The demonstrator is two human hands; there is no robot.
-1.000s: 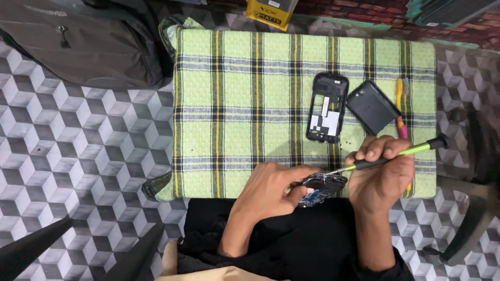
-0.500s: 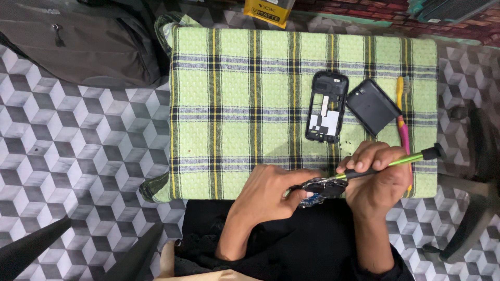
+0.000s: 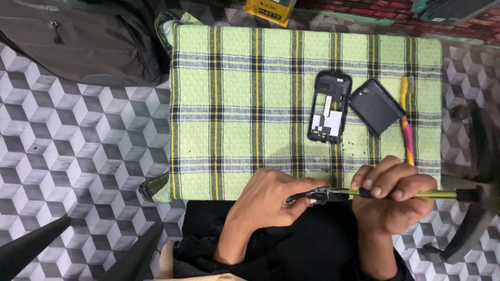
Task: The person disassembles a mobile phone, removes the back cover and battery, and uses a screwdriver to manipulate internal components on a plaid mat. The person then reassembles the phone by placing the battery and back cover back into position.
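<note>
Lower centre of the frame: my left hand [image 3: 271, 203] closes its fingers [image 3: 304, 193] around a small phone circuit board [image 3: 317, 196], which sits edge-on between the fingertips, just off the near edge of the green plaid cloth [image 3: 245, 104]. Lower right: my right hand [image 3: 393, 200] is curled shut on a green-handled screwdriver [image 3: 411, 194], held almost level, its black cap toward the right edge of the frame and its tip meeting the board's right end. The board thus lies between the two hands, touching both the left fingertips and the tool; its details are too small to tell. Centre right, on the cloth-covered surface: an opened black phone housing [image 3: 329, 106], a dark back cover [image 3: 376, 107] just beside it, tilted, and a yellow-and-pink toothbrush [image 3: 405, 119] lying lengthwise to its right. Upper left: a grey bag [image 3: 78, 39] on the patterned floor [image 3: 78, 151].
</note>
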